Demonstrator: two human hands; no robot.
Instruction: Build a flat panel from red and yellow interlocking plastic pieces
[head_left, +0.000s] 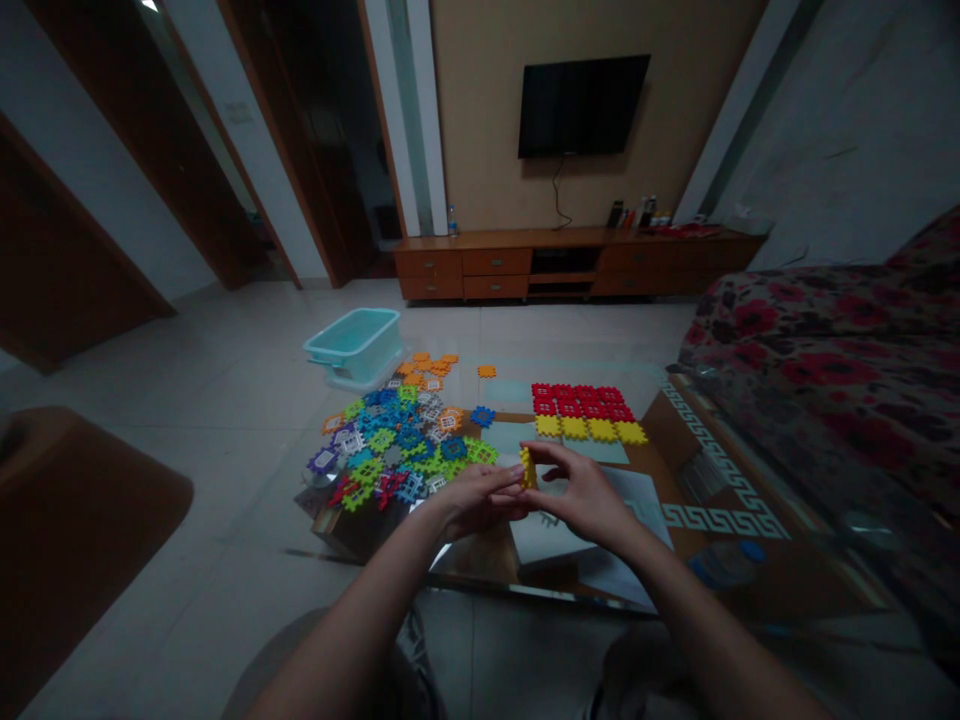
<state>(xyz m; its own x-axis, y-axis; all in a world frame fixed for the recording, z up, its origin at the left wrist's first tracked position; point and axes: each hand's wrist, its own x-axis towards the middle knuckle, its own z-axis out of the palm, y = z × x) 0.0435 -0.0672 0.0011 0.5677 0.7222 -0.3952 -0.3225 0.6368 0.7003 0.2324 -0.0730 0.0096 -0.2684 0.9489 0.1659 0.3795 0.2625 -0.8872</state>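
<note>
Between my two hands, above the glass table, are yellow interlocking plastic tiles held on edge, perhaps a small stack. My left hand pinches them from the left with thumb and fingers. From the right, my right hand grips them with its fingers curved round the edges. Just beyond lies a row of yellow tiles, touching rows of red window tiles behind it. A loose heap of mixed-colour tiles spreads to the left of my hands. A single blue tile lies apart from the heap.
A turquoise plastic bin stands at the table's far left, with orange tiles near it. White paper is under my hands. A blue-capped bottle shows at the right. A flowered sofa flanks the table.
</note>
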